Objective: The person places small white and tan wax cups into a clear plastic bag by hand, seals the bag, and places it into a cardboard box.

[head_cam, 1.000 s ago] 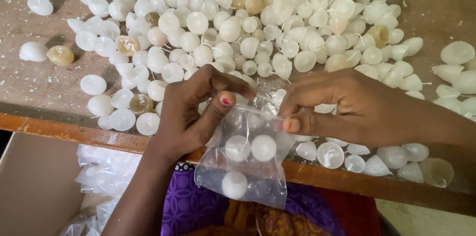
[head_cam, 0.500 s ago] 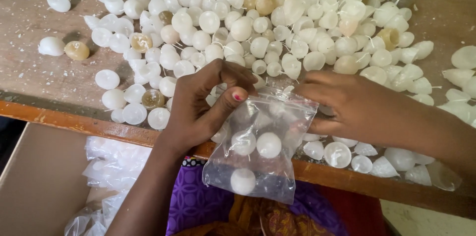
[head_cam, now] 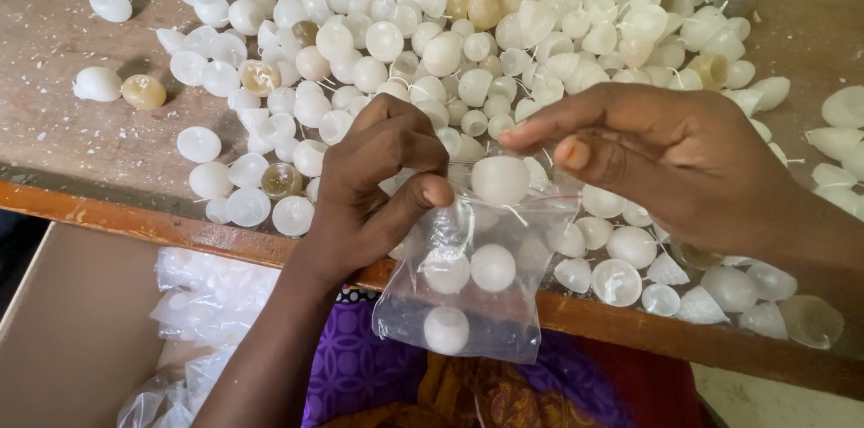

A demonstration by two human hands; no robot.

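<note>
Two hands meet at the mouth of a small clear plastic bag (head_cam: pixel 468 302) hanging over the table's front edge. Left hand (head_cam: pixel 373 185) is clenched on the bag's upper left rim, thumb pressed across the plastic, knuckles up. Right hand (head_cam: pixel 657 158) comes in from the right, forefinger stretched out, thumb beneath it, and a round white wax candle (head_cam: pixel 499 179) sits right at the bag's opening, touching those fingertips; whether it is truly pinched or just resting against them I cannot tell for sure. Down inside the bag, three more white rounds: two side by side in the middle (head_cam: pixel 470 269), one lower near the bottom (head_cam: pixel 446 329).

Outward now: the wooden table (head_cam: pixel 63 149), worn and speckled with white flecks, carries a broad heap of white candles (head_cam: pixel 432 41) behind both hands, thin wicks poking out here and there. A few amber-tinted ones (head_cam: pixel 144 91) lie scattered among them. Below the orange table edge, a cardboard box (head_cam: pixel 72 329) holds crumpled clear bags (head_cam: pixel 211 297) at lower left, and purple patterned cloth (head_cam: pixel 360 374) shows beneath the hanging bag.
</note>
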